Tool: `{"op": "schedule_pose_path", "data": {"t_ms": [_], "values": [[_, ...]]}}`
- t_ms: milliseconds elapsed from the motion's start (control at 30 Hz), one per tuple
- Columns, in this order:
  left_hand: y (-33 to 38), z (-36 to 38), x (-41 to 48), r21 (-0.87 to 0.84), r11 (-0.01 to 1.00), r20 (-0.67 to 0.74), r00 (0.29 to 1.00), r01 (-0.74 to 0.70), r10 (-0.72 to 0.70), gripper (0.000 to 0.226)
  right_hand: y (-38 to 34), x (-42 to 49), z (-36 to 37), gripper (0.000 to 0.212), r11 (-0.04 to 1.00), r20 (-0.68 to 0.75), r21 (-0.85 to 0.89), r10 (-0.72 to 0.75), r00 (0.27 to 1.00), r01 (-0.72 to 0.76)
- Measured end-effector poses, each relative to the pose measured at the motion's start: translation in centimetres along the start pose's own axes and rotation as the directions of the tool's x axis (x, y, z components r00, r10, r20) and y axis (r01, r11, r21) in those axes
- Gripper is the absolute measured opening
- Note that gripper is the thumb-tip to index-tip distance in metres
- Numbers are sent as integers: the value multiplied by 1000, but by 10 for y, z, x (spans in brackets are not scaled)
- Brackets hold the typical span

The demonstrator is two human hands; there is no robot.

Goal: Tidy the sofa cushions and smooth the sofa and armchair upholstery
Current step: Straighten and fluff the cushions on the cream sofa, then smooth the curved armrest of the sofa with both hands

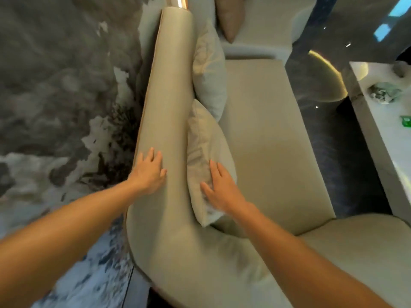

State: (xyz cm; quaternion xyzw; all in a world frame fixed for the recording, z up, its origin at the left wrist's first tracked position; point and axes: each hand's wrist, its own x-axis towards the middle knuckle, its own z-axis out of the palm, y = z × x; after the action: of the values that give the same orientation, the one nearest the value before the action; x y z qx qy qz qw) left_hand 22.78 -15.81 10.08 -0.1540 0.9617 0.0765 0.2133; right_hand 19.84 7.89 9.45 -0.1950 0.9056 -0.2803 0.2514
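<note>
The near cushion leans against the sofa backrest in the lower centre of the frame. Its long axis runs from lower centre toward upper centre, roughly parallel to the backrest. A second cushion stands beyond it, higher in the frame, and also leans on the backrest. A tan cushion lies at the top centre, on a separate seat section.

The right hand lies flat on the lower part of the near cushion, fingers spread and extended toward the top of the frame. It grips nothing; the palm presses on the fabric. The left hand rests flat on the backrest, just left of the near cushion, fingers also spread, holding nothing. The two hands sit at about the same height in the frame, with the cushion's left edge between them.

The deciding relation: most of the near cushion extends away from the right hand, toward the upper centre, along the line of the fingers. The right hand is therefore the nearer hand for any stroke along the cushion. The left hand is apart from the cushion and is placed for the backrest upholstery.

The seat lies right of the cushions and appears smooth. A white table occupies the right edge of the frame.
</note>
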Motion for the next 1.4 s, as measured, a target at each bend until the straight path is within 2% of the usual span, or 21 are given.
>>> {"op": "schedule_pose_path", "data": {"t_ms": [133, 267, 367, 433, 533, 633, 867, 1100, 1400], "values": [[22, 42, -95, -103, 989, 79, 992, 103, -95, 70, -1, -86, 18, 67, 998, 74, 52, 44, 996, -48], [37, 69, -141, -34, 997, 109, 992, 74, -70, 68, 6, -141, 41, 68, 995, 126, -49, 97, 987, -91], [43, 82, -158, -86, 992, 29, 995, 94, -92, 64, 16, -171, 70, 66, 963, 50, -266, 57, 997, -42], [43, 98, -167, -133, 986, -80, 990, 103, -114, 60, 26, -189, 94, 67, 935, -31, -355, 7, 999, -17], [46, 125, -185, -246, 959, -223, 955, 139, -195, 56, 40, -212, 120, 69, 918, -116, -396, -19, 993, -29], [56, 145, -191, -349, 924, -292, 918, 159, -268, 55, 44, -220, 131, 69, 891, -176, -450, -16, 984, -66], [64, 183, -173, -338, 928, -562, 758, 156, -332, 60, 58, -207, 147, 71, 873, -320, -480, -85, 944, -84], [59, 182, -168, -345, 933, -589, 749, 106, -303, 74, 55, -201, 143, 74, 873, -277, -482, -65, 959, -80], [46, 170, -147, -309, 946, -616, 738, 93, -274, 74, 40, -180, 139, 70, 862, -263, -491, -14, 965, -121]]}}
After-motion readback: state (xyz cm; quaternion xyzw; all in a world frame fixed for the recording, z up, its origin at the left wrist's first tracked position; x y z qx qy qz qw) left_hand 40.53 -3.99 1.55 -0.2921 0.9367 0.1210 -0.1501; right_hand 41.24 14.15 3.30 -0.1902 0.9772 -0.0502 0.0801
